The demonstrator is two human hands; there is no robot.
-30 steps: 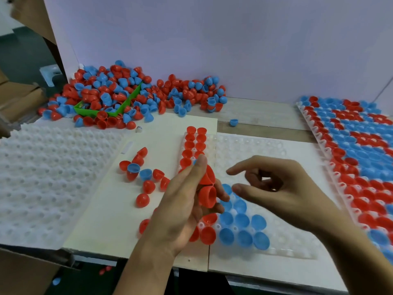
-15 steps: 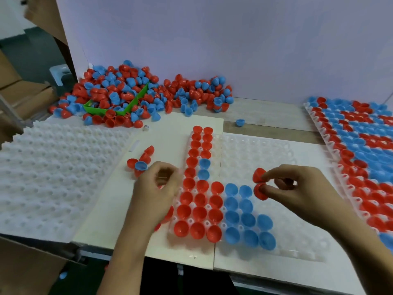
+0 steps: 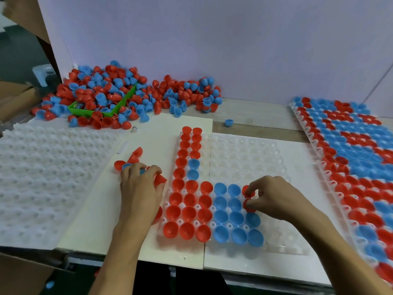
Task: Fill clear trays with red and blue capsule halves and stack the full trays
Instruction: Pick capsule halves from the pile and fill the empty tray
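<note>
Your right hand [image 3: 274,199] pinches two red plastic capsule halves [image 3: 247,198] in curled fingers, low over the clear dimpled plastic tray [image 3: 244,158] beside its blue block, likely to seat them in the next free cups; your left hand [image 3: 140,186] curls round loose red halves [image 3: 159,179] on the cream desk [image 3: 153,133], probably gathering supply; the filled tray [image 3: 348,158] lies at the right.
</note>
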